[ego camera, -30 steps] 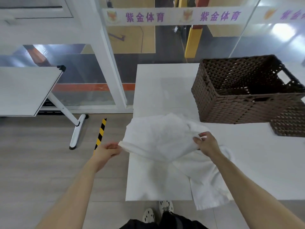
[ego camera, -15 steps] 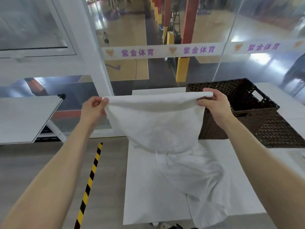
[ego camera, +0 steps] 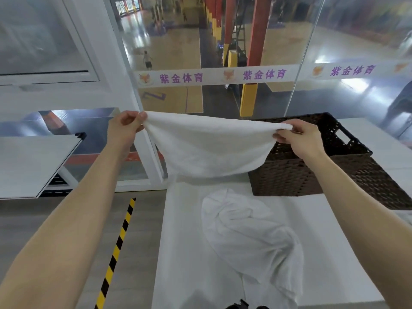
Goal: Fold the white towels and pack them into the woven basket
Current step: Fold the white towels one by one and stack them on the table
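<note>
White towel [ego camera: 209, 148] top corners pinched btwn both hands' fingers [ego camera: 142, 117].

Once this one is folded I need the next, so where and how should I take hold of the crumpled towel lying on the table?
Probably its near end, pinched from above on your own side. The crumpled towel lies bunched on the table, stretched lengthwise toward you, with no clean corner showing, so the closest end looks like the easiest reach.
</note>
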Demonstrator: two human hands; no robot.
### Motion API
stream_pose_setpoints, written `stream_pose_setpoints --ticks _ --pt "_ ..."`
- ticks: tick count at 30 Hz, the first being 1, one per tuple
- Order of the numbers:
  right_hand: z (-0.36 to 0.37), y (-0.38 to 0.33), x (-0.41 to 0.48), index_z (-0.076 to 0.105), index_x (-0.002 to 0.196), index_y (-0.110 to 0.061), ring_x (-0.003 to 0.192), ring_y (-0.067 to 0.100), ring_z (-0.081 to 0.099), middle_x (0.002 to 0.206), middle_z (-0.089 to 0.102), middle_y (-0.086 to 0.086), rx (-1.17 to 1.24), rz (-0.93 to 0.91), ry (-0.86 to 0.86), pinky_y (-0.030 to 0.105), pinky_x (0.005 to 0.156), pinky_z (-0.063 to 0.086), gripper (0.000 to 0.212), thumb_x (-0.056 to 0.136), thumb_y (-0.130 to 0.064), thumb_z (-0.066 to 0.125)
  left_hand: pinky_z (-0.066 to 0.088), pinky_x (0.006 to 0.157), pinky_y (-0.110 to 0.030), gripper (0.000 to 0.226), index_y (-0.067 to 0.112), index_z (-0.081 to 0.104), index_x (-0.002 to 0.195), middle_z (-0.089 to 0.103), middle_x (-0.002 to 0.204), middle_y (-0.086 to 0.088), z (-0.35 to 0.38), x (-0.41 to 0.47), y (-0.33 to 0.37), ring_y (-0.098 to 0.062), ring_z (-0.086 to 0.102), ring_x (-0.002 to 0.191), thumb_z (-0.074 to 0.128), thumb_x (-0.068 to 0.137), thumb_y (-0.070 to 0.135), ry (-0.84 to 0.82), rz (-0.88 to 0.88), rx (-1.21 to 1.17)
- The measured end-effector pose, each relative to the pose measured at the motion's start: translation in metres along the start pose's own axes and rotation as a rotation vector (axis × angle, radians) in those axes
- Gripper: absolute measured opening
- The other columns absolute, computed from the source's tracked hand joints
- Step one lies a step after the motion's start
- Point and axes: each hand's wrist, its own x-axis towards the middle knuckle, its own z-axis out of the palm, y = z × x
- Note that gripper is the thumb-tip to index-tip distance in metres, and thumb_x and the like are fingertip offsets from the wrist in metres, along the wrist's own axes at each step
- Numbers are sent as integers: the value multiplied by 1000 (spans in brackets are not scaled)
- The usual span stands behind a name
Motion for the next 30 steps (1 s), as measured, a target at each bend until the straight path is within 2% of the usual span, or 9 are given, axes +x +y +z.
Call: stream_pose_setpoints --ticks 3,5,7,11,13,15,21,25,30 --pt "-11 14 -37 82 111 -19 95 18 81 99 82 0 13 -17 -43 38 89 64 14 99 -14 75 67 86 -35 32 9 74 110 79 102 5 -23 -43 -12 -19 76 106 82 96 36 -97 -46 -41" --pt "-15 37 -67 80 114 -15 92 26 82 98 83 7 57 44 -73 41 85 65 14 103 -13 71 60 92 -41 27 12 73 101 79 102 4 -41 -77 -33 -23 74 104 85 94 34 -174 -70 -6" --pt "-15 71 -109 78 113 -11 90 33 82 96 82 14 103 163 -91 45 83 67 14 105 -9 66 51 98 -37 18 17 75 91 79 95 5 -54 -122 -61 -16 71 96 87 90 30 -230 -137 66" --pt "-5 144 -200 75 108 -3 90 36 81 97 81 20 78 452 -116 46 86 66 21 101 10 59 53 89 -43 20 6 77 89 80 91 -4 -73 -222 -134 -23 70 88 94 81 11 -330 -385 130" --pt "-1 175 -238 78 104 -7 87 31 82 94 82 16 -17 538 -188 52 90 66 23 94 11 68 56 93 -44 28 0 74 92 81 91 -6 -80 -265 -167 -22 75 85 97 77 7 -393 -453 216" --pt "0 196 -267 80 102 -17 85 22 82 90 83 3 -132 584 -267 50 94 64 25 88 3 79 58 86 -38 32 1 67 91 72 72 9 -85 -302 -196 -13 67 70 94 76 -4 -411 -491 285" --pt "-3 213 -317 78 99 -33 91 17 77 94 80 -9 -333 483 -327 34 83 59 19 92 -16 80 48 61 -10 29 19 81 105 65 77 -1 -95 -358 -212 -18 59 72 89 85 0 -500 -442 502" --pt "-3 212 -315 72 117 -26 113 16 66 123 69 -10 -394 331 -352 33 95 52 19 99 -20 74 46 63 -26 8 30 80 96 74 87 -10 -101 -358 -215 -29 66 78 86 93 25 -556 -412 627" --pt "7 191 -283 63 103 -24 85 20 64 98 71 -7 -454 268 -361 21 67 44 3 106 -24 63 40 65 -37 20 20 60 94 60 81 -3 -89 -337 -201 -22 55 71 70 104 35 -432 -402 558"
